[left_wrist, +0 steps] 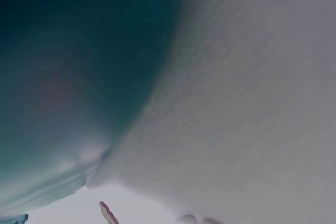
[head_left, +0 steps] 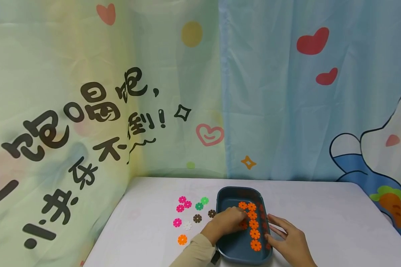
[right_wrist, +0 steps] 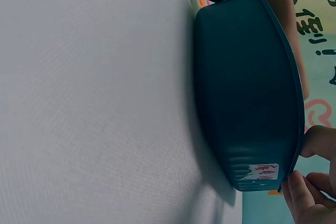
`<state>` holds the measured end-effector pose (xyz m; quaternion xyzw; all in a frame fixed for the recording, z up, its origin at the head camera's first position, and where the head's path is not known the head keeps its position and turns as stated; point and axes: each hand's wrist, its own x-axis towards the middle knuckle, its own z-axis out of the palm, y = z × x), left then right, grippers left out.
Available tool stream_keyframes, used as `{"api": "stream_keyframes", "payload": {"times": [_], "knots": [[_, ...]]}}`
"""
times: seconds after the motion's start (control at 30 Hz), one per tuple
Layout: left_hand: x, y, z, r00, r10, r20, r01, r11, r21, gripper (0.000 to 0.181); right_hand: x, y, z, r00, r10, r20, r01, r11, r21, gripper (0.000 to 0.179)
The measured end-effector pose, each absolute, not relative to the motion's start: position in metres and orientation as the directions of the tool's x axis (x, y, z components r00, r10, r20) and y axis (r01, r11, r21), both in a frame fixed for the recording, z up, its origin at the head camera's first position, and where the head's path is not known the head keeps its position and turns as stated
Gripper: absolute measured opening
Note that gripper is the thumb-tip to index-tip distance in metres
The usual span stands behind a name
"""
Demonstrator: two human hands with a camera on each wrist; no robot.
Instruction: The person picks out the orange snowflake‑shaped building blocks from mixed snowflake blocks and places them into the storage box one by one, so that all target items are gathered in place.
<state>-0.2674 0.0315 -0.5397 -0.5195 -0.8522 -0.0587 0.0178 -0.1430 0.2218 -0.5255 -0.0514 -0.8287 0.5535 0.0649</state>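
A dark blue-teal tray stands on the white table. Orange flower-shaped pieces form a column along its right side inside, with a few more near the far end. My left hand reaches over the tray's left rim, fingers down among the orange pieces; its fingertips are hidden, and I cannot tell whether they pinch a piece. With thumb and fingers my right hand grips the right rim, seen also in the right wrist view beside the tray wall. The left wrist view mostly holds the blurred tray side.
Left of the tray lie loose flower pieces: several pink, two green, two brown, a white and an orange. Printed curtains hang behind and left of the table. The tray's outer wall bears a label.
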Motion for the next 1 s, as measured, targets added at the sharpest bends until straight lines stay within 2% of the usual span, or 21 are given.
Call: {"api": "stream_keyframes", "payload": {"times": [0.2, 0.67, 1.0], "knots": [[-0.2689, 0.0321, -0.5435, -0.463, 0.882, 0.090, 0.886, 0.457, 0.081, 0.020, -0.1422, 0.2215, -0.5258, -0.987, 0.155, 0.043, 0.021, 0.385, -0.923, 0.065], [-0.2670, 0.0333, -0.5440, -0.486, 0.867, 0.106, 0.874, 0.482, 0.068, 0.018, -0.1418, 0.2207, -0.5238, -0.988, 0.156, 0.008, 0.053, 0.383, -0.922, 0.065], [-0.2694, 0.0335, -0.5451, -0.481, 0.868, 0.127, 0.877, 0.478, 0.057, 0.022, -0.1424, 0.2217, -0.5234, -0.988, 0.151, 0.036, 0.026, 0.387, -0.922, 0.065]]}}
